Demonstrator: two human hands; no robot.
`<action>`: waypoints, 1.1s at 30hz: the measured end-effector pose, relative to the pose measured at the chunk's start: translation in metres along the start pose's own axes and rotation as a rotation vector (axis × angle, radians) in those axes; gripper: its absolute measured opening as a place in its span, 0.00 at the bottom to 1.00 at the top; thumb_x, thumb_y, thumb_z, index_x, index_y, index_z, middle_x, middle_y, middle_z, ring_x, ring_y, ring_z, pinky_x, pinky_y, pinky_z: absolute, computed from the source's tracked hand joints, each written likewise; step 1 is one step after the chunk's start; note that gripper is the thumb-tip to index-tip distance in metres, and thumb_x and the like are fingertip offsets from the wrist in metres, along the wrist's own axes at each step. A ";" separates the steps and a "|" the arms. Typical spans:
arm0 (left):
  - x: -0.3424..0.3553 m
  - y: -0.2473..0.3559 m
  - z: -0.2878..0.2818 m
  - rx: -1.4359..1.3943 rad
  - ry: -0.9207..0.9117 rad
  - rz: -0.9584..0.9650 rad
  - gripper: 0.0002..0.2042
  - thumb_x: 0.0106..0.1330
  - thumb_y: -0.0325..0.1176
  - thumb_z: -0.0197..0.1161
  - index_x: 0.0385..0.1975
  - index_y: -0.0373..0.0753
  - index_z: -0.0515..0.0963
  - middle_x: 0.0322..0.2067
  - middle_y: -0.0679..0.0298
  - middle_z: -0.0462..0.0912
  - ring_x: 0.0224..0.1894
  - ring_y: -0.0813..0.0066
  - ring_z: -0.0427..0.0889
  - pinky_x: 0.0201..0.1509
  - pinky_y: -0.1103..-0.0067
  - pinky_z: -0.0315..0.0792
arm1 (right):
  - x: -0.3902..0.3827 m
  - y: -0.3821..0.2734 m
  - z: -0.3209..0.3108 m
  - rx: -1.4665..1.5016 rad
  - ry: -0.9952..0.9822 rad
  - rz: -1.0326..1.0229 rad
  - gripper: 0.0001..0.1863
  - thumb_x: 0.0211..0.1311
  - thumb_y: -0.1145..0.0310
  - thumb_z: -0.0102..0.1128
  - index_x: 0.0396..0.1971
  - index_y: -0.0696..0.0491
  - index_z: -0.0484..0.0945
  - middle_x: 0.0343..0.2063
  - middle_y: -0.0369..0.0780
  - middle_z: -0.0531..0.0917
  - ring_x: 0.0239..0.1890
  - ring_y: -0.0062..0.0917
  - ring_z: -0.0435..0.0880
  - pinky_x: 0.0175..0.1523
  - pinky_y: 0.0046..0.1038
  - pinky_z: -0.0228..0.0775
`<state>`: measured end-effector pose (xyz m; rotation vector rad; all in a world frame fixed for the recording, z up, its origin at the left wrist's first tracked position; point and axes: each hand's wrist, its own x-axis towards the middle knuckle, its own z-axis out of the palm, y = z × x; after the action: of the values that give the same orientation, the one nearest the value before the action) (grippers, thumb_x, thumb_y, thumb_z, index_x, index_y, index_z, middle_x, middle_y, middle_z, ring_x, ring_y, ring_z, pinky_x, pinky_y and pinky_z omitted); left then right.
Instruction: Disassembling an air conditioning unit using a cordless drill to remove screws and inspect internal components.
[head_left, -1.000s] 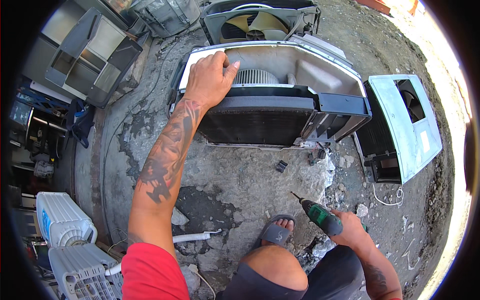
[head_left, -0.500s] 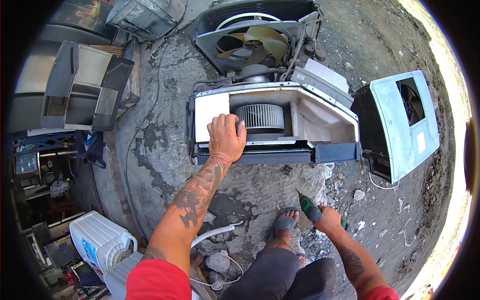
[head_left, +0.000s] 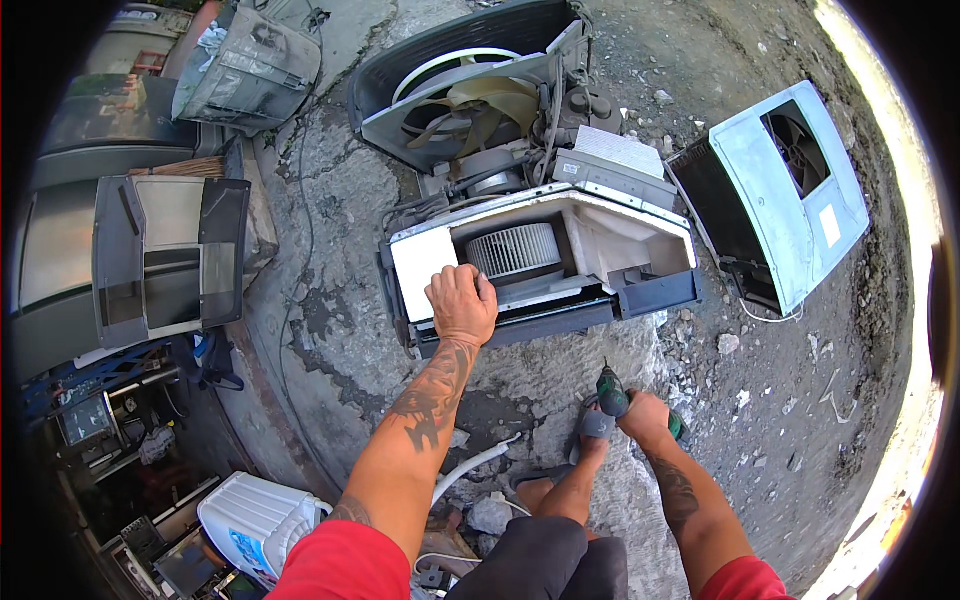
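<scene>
My left hand (head_left: pixel 462 303) grips the near edge of an opened window air conditioner (head_left: pixel 423 270), by its white inner panel, with fingers curled over the edge. Just beyond those fingers sits a ribbed blower wheel (head_left: pixel 513 250) in the unit's cavity. Farther back in the same unit, a yellowish fan blade (head_left: pixel 490 108) stands inside a shroud. My right hand (head_left: pixel 645 417) is closed around a green power drill (head_left: pixel 612 392), held low above the ground near my foot. The drill's bit points away from me, apart from the unit.
A pale blue casing (head_left: pixel 745 170) lies on the gravel at right. At left are a grey bin (head_left: pixel 250 75), a dark metal housing (head_left: pixel 170 260) and a white ribbed plastic tub (head_left: pixel 262 520). A white hose (head_left: pixel 475 468) and a stone (head_left: pixel 490 515) lie near my legs.
My view has turned, so the surroundings appear tilted. One foot has stepped forward. The drill now points more directly ahead. My left hand keeps its hold on the unit.
</scene>
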<state>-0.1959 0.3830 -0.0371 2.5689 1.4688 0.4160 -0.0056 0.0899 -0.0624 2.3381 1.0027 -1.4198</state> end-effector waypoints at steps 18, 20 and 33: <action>0.001 0.000 0.004 -0.008 -0.033 -0.009 0.07 0.58 0.35 0.59 0.31 0.42 0.70 0.31 0.61 0.69 0.38 0.59 0.68 0.45 0.64 0.60 | -0.013 -0.045 0.037 0.268 0.140 0.280 0.18 0.48 0.65 0.59 0.41 0.51 0.82 0.37 0.51 0.84 0.43 0.44 0.84 0.49 0.40 0.75; 0.001 0.001 0.003 -0.035 -0.059 -0.021 0.08 0.59 0.36 0.60 0.31 0.42 0.70 0.31 0.61 0.69 0.38 0.59 0.68 0.46 0.63 0.60 | -0.019 -0.042 0.046 0.360 0.186 0.350 0.18 0.48 0.64 0.60 0.42 0.49 0.81 0.37 0.50 0.84 0.43 0.45 0.83 0.50 0.40 0.74; 0.008 -0.018 -0.013 -0.260 -0.326 -0.003 0.11 0.66 0.42 0.57 0.35 0.40 0.70 0.36 0.59 0.71 0.45 0.54 0.68 0.48 0.56 0.59 | -0.113 -0.198 0.103 0.692 0.431 0.570 0.26 0.51 0.65 0.60 0.53 0.51 0.73 0.38 0.54 0.82 0.43 0.49 0.81 0.45 0.43 0.72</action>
<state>-0.2109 0.3985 -0.0278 2.2973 1.2172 0.1625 -0.2407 0.1339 0.0112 3.1369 -0.1843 -1.1540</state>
